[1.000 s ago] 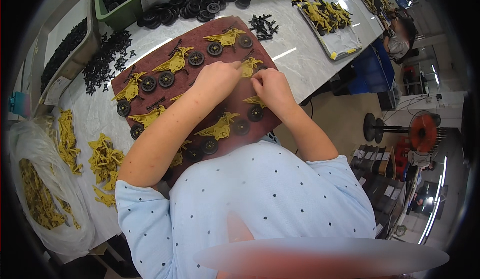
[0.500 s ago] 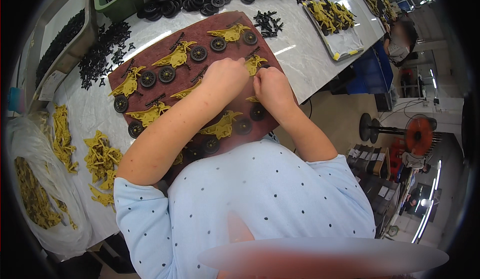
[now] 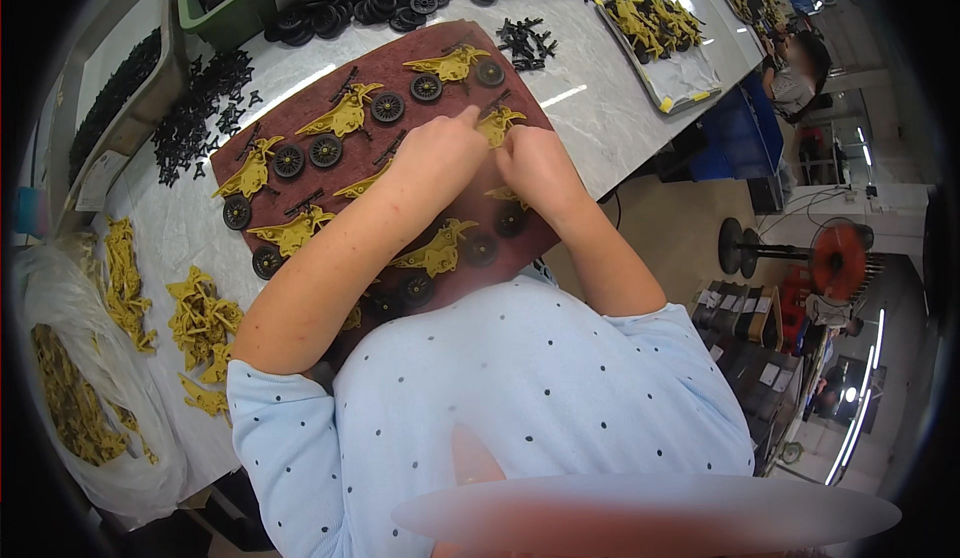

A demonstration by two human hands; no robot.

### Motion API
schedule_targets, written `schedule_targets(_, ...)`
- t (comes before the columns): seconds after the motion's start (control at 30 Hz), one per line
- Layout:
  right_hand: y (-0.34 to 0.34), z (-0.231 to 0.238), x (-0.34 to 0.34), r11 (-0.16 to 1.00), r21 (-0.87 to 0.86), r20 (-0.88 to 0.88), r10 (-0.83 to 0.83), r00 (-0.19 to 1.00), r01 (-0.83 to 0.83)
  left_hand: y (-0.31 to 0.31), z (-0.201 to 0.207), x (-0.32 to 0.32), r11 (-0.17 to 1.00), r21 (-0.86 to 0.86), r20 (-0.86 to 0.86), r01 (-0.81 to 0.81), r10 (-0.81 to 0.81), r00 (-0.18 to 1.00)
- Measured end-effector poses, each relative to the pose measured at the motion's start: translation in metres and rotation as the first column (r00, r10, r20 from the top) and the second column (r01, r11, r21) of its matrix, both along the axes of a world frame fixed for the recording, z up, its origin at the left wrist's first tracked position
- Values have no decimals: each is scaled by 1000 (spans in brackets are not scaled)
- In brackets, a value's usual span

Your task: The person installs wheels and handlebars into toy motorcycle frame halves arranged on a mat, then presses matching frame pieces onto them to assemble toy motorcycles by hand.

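Observation:
Both of my hands meet over the right part of a dark red mat [image 3: 330,65], around a yellow toy motorcycle body [image 3: 499,127] with a thin black part at its top. My left hand [image 3: 440,155] grips the body's left side, index finger reaching along it. Beside its lower right edge, my right hand [image 3: 537,163] is closed, its fingertips curled out of sight; what they hold is hidden. Rows of similar toys lie about the mat, among them a yellow body [image 3: 345,115] with a black spoked wheel [image 3: 387,107] and another wheel [image 3: 426,87] near my left hand.
Black wheels [image 3: 325,20] are heaped beside a green bin [image 3: 215,30]. Small black parts [image 3: 195,108] lie left of the mat, others [image 3: 527,42] beyond it. Yellow bodies [image 3: 200,316] and a plastic bag [image 3: 110,378] sit at left. A tray [image 3: 690,88] holds toys; a person [image 3: 795,83] is far right.
My right hand has shifted slightly up and left, covering the dark piece that showed by its fingertips. My left index finger now stretches farther over the yellow body. The whole view has moved slightly.

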State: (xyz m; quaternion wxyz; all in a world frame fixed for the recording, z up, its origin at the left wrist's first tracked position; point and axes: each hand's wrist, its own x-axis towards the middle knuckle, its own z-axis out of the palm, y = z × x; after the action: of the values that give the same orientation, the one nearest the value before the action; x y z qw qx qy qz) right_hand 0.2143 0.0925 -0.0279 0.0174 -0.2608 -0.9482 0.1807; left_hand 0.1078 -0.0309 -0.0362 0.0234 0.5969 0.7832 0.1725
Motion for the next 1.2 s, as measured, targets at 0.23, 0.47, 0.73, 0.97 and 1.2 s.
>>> schedule_targets(0.23,22,17,3,998,18,-135,69,988,-67,-24,22,-17,922,372,205,-105,29,978)
schedule_targets(0.47,47,17,-36,985,43,-328,172,929,-167,-18,15,8,976,190,334,-108,40,942)
schedule_targets(0.73,-38,46,-26,809,-313,-467,325,822,-497,-44,49,-6,885,-3,997,-465,38,67)
schedule_targets(0.97,-63,48,-37,783,-369,-471,307,827,-501,-73,63,-8,884,-21,1000,-468,19,-9)
schedule_targets(1.2,-60,46,-34,496,-814,-313,62,948,-301,-94,41,-20,924,-26,984,-382,-44,-173)
